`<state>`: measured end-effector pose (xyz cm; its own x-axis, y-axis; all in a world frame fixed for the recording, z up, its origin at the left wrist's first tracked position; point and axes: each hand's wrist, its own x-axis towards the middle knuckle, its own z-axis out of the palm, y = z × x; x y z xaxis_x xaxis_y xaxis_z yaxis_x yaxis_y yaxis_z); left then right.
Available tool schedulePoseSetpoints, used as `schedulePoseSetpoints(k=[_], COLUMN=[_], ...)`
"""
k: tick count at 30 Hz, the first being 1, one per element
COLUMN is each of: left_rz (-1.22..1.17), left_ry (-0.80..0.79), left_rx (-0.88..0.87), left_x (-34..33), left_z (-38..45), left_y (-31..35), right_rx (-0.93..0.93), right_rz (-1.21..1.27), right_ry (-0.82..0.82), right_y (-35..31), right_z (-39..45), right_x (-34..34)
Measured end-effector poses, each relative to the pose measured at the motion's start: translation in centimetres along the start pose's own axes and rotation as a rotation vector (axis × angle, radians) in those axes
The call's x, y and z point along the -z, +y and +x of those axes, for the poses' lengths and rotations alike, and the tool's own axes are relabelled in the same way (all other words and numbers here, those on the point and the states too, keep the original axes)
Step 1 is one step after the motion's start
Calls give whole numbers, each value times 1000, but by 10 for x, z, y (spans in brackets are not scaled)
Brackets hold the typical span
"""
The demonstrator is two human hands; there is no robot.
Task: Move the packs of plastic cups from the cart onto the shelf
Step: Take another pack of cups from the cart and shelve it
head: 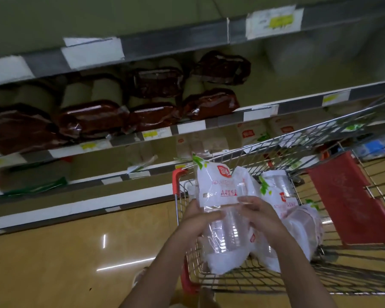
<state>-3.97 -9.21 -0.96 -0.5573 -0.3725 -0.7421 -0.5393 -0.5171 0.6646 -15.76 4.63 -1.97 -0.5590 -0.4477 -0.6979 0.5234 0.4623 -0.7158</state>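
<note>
1. The shelf point(129, 138) unit fills the upper and left part of the view, several tiers running at a slant, with white and yellow price labels point(273, 21) along the grey front edges.
2. The wire cart point(320, 138) stands on the right over a tan glossy floor point(53, 252), its red corner bumper point(177, 181) toward the shelving and a red seat flap point(351, 201) folded against its far side.
3. Dark red-brown wrapped packs point(91, 118) lie in a row on the middle tier, more stacked behind them; the view is blurred, so their contents cannot be read.
4. Other packs of cups point(298, 218) lie in the cart basket, to the right of the hands.
5. One pack of plastic cups point(222, 190), clear with white backing and red print, is held upright over the near corner of the cart.
6. The left hand point(200, 218) grips the pack's left side, fingers curled around it.
7. The right hand point(262, 216) clasps the right side, fingers bent against the wrap.
</note>
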Motion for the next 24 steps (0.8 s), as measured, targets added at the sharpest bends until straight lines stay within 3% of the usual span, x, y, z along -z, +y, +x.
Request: schedulePoseSetpoints(k=[2,4,9,15,24], left_rz=[-58,-109,-113,-33,-8], left_ry=[-96,-160,-236,-191,15], left_rx=[-15,-39,-177,-343,-564], left_x=[17,33,75,164,350], left_z=[-10,-20,-50,-98,-169], left_y=[11,23,57,93,134], right_rx=[-17,-50,43,218,420], right_rz=[-26,-3,15,-12,-124], right_ry=[-10,-119,-268,-397,-544], right_y=[-10,-23,-59,-104,-167], right_z=[-5,-15,-41,-75,-119], right_x=[-3,-11,-47,-124,-303])
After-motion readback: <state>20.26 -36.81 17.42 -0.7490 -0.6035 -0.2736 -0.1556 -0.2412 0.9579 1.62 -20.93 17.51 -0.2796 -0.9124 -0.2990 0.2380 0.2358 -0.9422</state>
